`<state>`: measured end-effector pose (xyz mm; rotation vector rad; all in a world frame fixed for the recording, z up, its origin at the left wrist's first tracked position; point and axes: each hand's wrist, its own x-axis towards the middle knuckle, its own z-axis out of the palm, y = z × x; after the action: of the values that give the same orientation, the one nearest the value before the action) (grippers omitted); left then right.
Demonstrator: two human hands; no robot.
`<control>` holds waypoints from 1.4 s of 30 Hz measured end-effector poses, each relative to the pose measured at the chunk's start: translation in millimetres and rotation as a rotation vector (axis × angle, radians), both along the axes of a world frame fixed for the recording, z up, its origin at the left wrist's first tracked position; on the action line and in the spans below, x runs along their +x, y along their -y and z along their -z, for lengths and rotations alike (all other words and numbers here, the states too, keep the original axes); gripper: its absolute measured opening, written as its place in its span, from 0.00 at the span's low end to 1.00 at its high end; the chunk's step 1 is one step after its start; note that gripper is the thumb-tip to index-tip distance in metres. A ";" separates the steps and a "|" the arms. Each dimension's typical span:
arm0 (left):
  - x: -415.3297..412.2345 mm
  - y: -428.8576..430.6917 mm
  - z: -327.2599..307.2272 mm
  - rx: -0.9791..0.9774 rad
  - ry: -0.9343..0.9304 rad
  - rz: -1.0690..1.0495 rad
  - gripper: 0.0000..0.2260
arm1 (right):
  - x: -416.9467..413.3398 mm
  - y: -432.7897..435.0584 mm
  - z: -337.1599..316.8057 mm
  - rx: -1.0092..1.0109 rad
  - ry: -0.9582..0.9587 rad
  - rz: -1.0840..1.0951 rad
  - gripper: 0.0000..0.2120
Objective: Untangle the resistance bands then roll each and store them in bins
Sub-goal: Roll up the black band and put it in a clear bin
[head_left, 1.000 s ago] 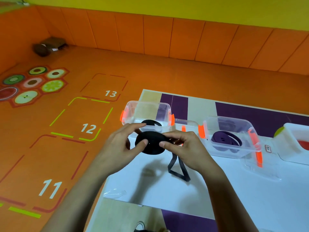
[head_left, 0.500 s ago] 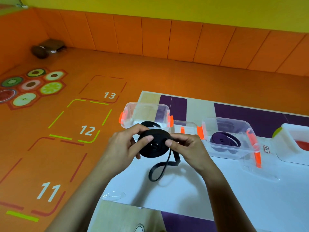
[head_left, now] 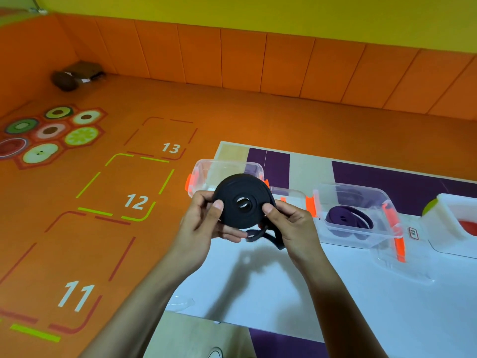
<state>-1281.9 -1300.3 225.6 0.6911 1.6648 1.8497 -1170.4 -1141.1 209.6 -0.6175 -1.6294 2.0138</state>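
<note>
White tabletop (head_left: 361, 306): clear bin (head_left: 366, 240) (purple band (head_left: 347, 219) inside)

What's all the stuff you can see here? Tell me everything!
black band roll: one, black, held up between both hands, tail looping below
left clear bin: one, clear, orange clips, on table behind roll
right clear bin: one, clear, orange clips, further right
purple band: one, purple, coiled inside right clear bin
white bin: one, white, far right, something red inside
table: one, white and purple, under bins
floor numbers: three, white, on orange floor
fruit pictures: seven, mixed colours, floor at left
brown thing: one, brown, far floor corner
left hand: one, gripping roll
right hand: one, gripping roll
</note>
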 end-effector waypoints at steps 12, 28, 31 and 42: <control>-33.9 19.1 -14.1 -0.522 -0.597 0.123 0.09 | 11.0 -11.4 -2.2 0.324 0.235 -0.247 0.09; -22.2 19.9 0.4 -0.343 -0.360 0.096 0.05 | 13.1 -15.8 7.6 0.227 0.276 -0.187 0.04; -23.9 17.7 0.6 -0.249 -0.225 0.045 0.08 | 8.4 -7.3 5.1 0.135 0.112 -0.106 0.04; -17.2 19.4 -13.5 -0.338 -0.157 0.191 0.16 | 6.8 -3.3 6.4 0.254 0.098 -0.125 0.06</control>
<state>-1299.1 -1319.7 239.0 0.8312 1.8796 1.3690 -1163.6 -1137.8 203.2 -0.5388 -1.9874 1.8422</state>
